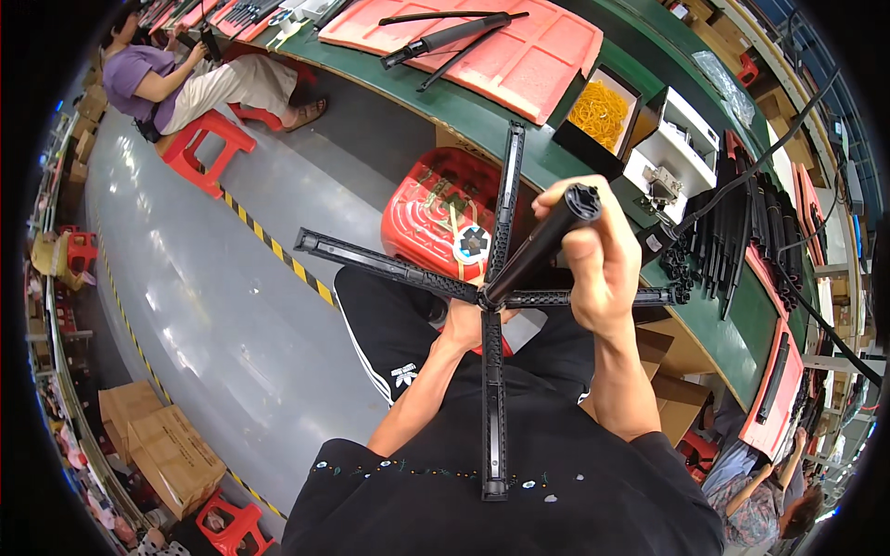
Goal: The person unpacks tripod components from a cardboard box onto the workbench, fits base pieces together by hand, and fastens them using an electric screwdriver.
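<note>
A black stand (496, 371) with a central tube and several legs spread out like a cross is held up in front of my torso. My right hand (607, 259) is closed round the upper end of the tube (542, 246), which tilts up to the right. Beneath the hub, my left hand (461, 326) grips the stand from below; most of its fingers are hidden by the legs. One leg points toward my chest, one toward the bench, and the others out to the sides.
On the green bench (371, 69) lie a pink foam tray (547, 69) with black tube parts, a box of yellow rubber bands (598, 113) and several black rods (732, 232). A red stool (417, 208) stands under the bench edge. A co-worker (153, 79) sits far left; cartons (171, 454) stand lower left.
</note>
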Tool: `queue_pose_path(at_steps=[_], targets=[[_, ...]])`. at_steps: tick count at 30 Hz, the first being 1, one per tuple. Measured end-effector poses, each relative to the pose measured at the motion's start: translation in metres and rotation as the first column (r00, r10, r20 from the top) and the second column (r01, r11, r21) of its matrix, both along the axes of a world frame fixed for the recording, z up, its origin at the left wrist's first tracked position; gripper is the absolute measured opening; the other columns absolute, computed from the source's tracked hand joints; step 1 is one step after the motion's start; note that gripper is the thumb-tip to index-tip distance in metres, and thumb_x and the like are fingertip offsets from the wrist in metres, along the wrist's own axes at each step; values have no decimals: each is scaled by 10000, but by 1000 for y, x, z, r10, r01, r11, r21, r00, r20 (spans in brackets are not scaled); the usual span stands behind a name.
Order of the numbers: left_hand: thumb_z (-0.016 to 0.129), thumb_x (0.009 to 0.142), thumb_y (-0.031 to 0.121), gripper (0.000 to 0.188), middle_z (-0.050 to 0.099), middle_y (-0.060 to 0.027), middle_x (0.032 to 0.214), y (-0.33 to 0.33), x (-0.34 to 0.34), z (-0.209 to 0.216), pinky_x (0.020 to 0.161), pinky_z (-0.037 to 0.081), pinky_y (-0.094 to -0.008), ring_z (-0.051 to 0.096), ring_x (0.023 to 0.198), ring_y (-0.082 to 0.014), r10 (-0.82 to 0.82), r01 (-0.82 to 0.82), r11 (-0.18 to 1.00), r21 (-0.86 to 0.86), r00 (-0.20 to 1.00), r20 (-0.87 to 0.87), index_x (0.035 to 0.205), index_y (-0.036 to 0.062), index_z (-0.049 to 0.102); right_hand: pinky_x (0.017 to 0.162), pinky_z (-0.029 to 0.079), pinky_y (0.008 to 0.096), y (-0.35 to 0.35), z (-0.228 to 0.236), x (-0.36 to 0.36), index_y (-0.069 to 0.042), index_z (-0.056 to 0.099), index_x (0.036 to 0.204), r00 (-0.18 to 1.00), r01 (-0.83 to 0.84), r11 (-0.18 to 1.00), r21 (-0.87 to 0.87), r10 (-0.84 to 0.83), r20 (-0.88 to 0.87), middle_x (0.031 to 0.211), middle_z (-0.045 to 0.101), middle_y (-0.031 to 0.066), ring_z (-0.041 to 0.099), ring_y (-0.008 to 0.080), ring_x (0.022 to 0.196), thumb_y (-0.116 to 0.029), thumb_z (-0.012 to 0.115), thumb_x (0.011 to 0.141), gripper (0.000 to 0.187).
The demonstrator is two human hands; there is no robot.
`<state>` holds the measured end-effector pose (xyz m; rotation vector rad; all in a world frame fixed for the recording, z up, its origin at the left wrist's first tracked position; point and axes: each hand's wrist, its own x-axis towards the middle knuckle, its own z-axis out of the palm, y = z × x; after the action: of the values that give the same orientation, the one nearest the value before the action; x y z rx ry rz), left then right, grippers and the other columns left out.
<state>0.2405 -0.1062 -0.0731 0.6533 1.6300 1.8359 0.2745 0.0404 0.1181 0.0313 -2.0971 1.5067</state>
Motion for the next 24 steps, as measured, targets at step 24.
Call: queue_pose_path(at_steps=[24], targets=[[838,799,57,376,684,-19,832,-17,-35,46,696,526,-314,619,731,-119,42,-42,999,3,999,-28,1126,9,659,711,537,362,17,31,56,-28,729,928,842,-427,854,297,255,476,850,724,98,694,275,784,-189,822,817,216]])
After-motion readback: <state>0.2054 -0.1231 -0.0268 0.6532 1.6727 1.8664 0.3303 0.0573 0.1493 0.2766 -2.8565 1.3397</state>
